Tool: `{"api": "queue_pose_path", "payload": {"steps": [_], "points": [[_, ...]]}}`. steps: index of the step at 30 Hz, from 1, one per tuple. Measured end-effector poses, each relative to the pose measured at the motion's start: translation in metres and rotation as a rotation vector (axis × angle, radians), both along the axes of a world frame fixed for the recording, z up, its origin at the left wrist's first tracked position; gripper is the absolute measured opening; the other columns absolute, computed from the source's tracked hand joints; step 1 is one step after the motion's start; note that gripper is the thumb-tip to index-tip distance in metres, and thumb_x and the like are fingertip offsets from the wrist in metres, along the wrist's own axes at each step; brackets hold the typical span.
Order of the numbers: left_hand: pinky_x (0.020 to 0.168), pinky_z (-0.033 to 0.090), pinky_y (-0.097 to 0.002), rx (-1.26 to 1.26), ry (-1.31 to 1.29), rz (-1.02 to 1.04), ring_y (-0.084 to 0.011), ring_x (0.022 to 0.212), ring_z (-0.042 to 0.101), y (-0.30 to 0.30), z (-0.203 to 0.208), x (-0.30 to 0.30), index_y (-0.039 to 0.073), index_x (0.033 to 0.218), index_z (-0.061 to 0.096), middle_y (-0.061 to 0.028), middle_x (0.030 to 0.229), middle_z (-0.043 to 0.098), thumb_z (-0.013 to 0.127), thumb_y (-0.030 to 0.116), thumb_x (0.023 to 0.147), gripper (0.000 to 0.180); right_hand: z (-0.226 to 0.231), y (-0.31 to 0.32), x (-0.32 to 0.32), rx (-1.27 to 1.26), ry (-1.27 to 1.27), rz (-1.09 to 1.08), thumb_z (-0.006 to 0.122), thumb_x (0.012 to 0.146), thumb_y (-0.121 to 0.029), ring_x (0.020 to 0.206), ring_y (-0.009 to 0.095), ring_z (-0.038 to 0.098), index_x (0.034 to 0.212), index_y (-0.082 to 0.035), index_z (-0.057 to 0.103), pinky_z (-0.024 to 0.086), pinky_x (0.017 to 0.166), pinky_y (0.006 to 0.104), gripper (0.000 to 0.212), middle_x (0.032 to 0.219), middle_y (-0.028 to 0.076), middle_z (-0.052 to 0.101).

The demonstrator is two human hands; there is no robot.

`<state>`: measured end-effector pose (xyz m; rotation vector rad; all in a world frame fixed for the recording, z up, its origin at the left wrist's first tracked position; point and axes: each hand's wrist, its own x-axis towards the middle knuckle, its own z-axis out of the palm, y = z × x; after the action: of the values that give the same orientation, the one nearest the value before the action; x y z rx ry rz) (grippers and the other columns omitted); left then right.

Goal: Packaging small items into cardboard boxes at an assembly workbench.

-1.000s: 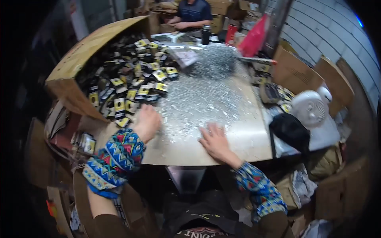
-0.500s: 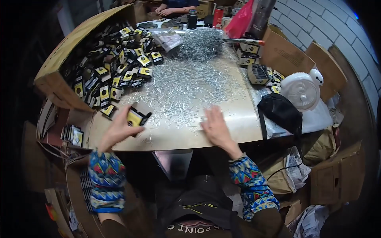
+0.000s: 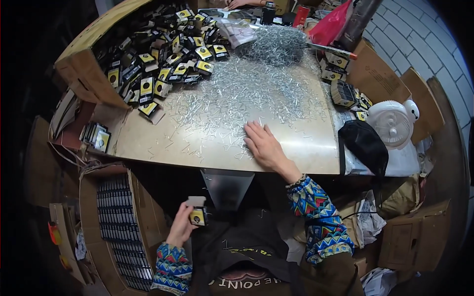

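Note:
My left hand (image 3: pixel 180 227) is closed around a small black and yellow cardboard box (image 3: pixel 198 217), its top flap standing up. This box is below the table's front edge, beside the lower part of a grey metal chute (image 3: pixel 228 187). Fingers stretched out, my right hand (image 3: pixel 265 148) lies palm down on the tabletop (image 3: pixel 306 148), at the near edge of a spread of thin silvery metal pins (image 3: pixel 222 106). A few pins lie close to its fingertips. Behind the spread rises a dense heap of the same pins (image 3: pixel 276 47).
Many small boxes (image 3: pixel 173 54) spill from a big carton (image 3: pixel 79 64) at the far left. Packed rows fill a carton (image 3: pixel 118 222) at lower left. On the right are a black pouch (image 3: pixel 364 145), a white fan (image 3: pixel 392 126) and stacked boxes (image 3: pixel 343 93). Another person's hand (image 3: pixel 239 4) shows at the back.
My left hand has carried the box from above the tabletop down below its front edge, toward me. My right hand stays on the table near the pins. The whole view has shifted.

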<state>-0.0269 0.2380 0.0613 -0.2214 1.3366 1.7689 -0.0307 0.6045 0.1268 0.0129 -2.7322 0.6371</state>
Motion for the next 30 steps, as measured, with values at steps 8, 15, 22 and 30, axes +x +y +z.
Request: {"api": "queue_pose_path", "payload": {"steps": [8, 15, 22, 30], "points": [[0.055, 0.04, -0.0192, -0.076, 0.138, -0.194, -0.0039, 0.068, 0.051, 0.053, -0.032, 0.044, 0.009, 0.108, 0.056, 0.0033, 0.082, 0.057, 0.059, 0.011, 0.093, 0.016, -0.006, -0.03, -0.009, 0.04, -0.081, -0.037, 0.047, 0.101, -0.027, 0.14, 0.039, 0.032, 0.14, 0.0, 0.042, 0.027, 0.114, 0.0518, 0.048, 0.148, 0.024, 0.039], [0.064, 0.056, -0.0255, 0.07, -0.122, 0.024, -0.0102, 0.083, 0.064, 0.067, -0.021, 0.059, 0.008, 0.109, 0.055, -0.0022, 0.095, 0.063, 0.056, 0.009, 0.093, 0.016, 0.005, -0.054, -0.008, 0.124, 0.037, 0.021, 0.048, 0.1, -0.029, 0.141, 0.039, 0.032, 0.141, -0.006, 0.045, 0.028, 0.113, 0.0514, 0.047, 0.148, 0.024, 0.038], [0.057, 0.049, -0.0218, -0.063, -0.133, 0.19, -0.0086, 0.076, 0.061, 0.076, -0.014, 0.072, 0.009, 0.107, 0.058, -0.0014, 0.091, 0.063, 0.057, 0.009, 0.09, 0.017, 0.001, -0.119, 0.028, 0.186, 0.002, -0.06, 0.052, 0.097, -0.029, 0.134, 0.044, 0.037, 0.138, -0.006, 0.048, 0.029, 0.11, 0.0561, 0.047, 0.142, 0.024, 0.044], [0.063, 0.045, -0.021, -0.075, -0.07, 0.141, -0.0067, 0.078, 0.057, 0.072, -0.008, 0.069, 0.007, 0.113, 0.056, -0.0001, 0.091, 0.062, 0.059, 0.011, 0.088, 0.026, 0.053, -0.095, 0.074, -0.445, -0.089, 0.059, 0.054, 0.08, 0.008, 0.104, 0.036, 0.061, 0.111, -0.004, 0.066, 0.048, 0.092, 0.0389, 0.036, 0.116, 0.017, 0.063]]}}
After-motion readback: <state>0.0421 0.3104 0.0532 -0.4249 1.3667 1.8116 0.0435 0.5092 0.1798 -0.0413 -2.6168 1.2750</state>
